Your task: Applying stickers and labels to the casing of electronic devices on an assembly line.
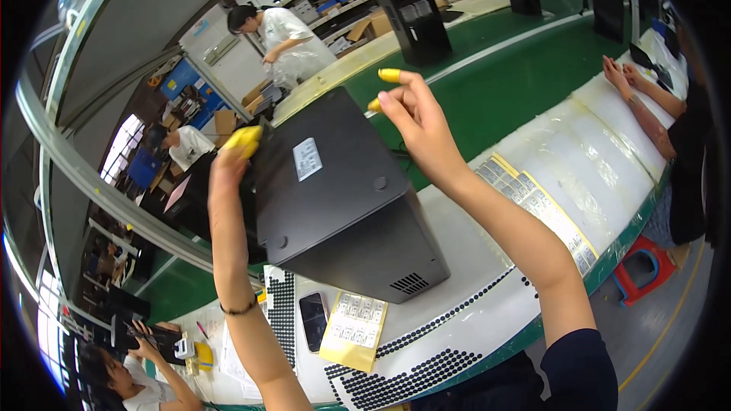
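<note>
- Head view: the case [327,205], a matt black box with crisp edges and rounded corners, stood at the frame's centre, tilted in the picture.
- Its upper face bore a white label [308,159] and round feet [380,183]; the near face had a slotted vent [409,283].
- The left hand [234,156], left of centre, was at the case's edge, its yellow finger cover bright but blurred; its fingertips were hard to make out, so whether they gripped could not be told.
- The right hand [423,125], above centre, hung beyond the case, thumb and forefinger apart, both yellow-tipped.
- At bottom centre lay a yellow-backed sheet [343,354], a glossy phone [312,320] and rows of small black dots [419,375].
- Crinkled clear film [601,137] lay over the bench at right.
- The case hid part of the smooth green belt [495,68].
- At far right, a co-worker's body was cut off by the dark rim.
</note>
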The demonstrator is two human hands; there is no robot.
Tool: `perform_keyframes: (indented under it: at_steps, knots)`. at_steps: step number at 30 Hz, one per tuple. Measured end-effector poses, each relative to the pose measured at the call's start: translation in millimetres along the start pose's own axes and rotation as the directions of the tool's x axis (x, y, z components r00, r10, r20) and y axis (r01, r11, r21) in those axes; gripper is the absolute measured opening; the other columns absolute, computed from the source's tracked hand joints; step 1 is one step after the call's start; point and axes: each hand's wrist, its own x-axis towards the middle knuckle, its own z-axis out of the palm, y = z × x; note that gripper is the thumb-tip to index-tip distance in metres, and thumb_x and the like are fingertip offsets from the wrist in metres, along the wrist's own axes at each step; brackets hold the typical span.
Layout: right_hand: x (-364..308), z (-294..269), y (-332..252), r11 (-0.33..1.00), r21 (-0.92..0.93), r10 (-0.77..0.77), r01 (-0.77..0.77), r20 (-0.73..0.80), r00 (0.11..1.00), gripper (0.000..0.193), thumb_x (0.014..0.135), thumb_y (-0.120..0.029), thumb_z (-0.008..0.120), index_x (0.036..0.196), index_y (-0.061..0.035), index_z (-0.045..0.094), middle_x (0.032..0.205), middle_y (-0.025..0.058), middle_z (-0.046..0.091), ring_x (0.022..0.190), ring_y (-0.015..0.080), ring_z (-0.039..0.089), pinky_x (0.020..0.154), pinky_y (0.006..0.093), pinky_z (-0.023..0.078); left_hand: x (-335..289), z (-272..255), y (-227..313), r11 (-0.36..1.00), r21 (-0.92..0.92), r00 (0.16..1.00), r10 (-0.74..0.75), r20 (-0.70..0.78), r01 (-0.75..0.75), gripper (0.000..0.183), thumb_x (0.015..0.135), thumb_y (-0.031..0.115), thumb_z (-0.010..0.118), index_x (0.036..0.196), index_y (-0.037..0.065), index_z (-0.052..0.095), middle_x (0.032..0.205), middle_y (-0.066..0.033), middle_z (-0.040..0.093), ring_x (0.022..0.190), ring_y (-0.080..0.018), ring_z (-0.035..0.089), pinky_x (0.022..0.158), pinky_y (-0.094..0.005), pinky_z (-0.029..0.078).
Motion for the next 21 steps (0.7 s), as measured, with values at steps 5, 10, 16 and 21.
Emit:
perform_keyframes:
  at_steps: [5, 10, 16, 21]
  knots:
    - [-51, -26, -29, 0.996, 0.084, -0.037, 0.017, 0.246, 0.969, 0.057, 0.095, -0.04, 0.055, 0.133, -0.0003, 0.038, 0.106, 0.0078, 0.055, 0.104, 0.0159, 0.052, 0.098, 0.0323, 0.036, -74, 66, 40, 0.758, 0.226, 0.665, 0.648, -0.371, -0.612, 0.043, 0.101, 0.023, 0.029, 0.127, -0.009, 0.043, 0.135, -0.0218, 0.045, 0.124, -0.035, 0.047, 0.11, -0.0477, 0.034]
    - [-66, -13, -43, 0.977, -0.12, -0.121, 0.175, 0.365, 0.923, 0.088, 0.078, -0.036, 0.078, 0.141, -0.0006, 0.028, 0.13, 0.011, 0.041, 0.118, 0.0241, 0.046, 0.107, 0.0391, 0.031, -143, 143, 14, 0.096, 0.394, 0.38, 0.543, 0.749, -0.914, 0.032, 0.08, 0.025, 0.058, 0.111, 0.019, 0.06, 0.115, -0.0051, 0.061, 0.109, -0.0218, 0.058, 0.1, -0.0429, 0.04]
    - [-32, 0, -34, 0.998, 0.053, -0.052, 0.035, 0.364, 0.93, 0.086, 0.073, -0.022, 0.083, 0.14, -0.0056, 0.03, 0.123, 0.0102, 0.052, 0.116, 0.0208, 0.049, 0.102, 0.0349, 0.036, -136, 169, -20, -0.061, 0.423, 0.396, 0.253, 0.883, -0.904, 0.047, 0.084, 0.023, 0.049, 0.129, 0.011, 0.047, 0.126, -0.0055, 0.051, 0.125, -0.0168, 0.044, 0.115, -0.0384, 0.025]
    - [12, 16, -2, 0.998, 0.058, -0.017, -0.004, 0.344, 0.939, 0.067, 0.08, -0.018, 0.078, 0.134, -0.0091, 0.039, 0.1, 0.0041, 0.058, 0.094, 0.0121, 0.054, 0.085, 0.0272, 0.043, -91, 180, -78, 0.05, 0.577, 0.568, 0.26, 0.781, -0.815, 0.043, 0.086, 0.026, 0.057, 0.128, 0.016, 0.052, 0.132, 0.0005, 0.052, 0.125, -0.0119, 0.045, 0.111, -0.0326, 0.028]
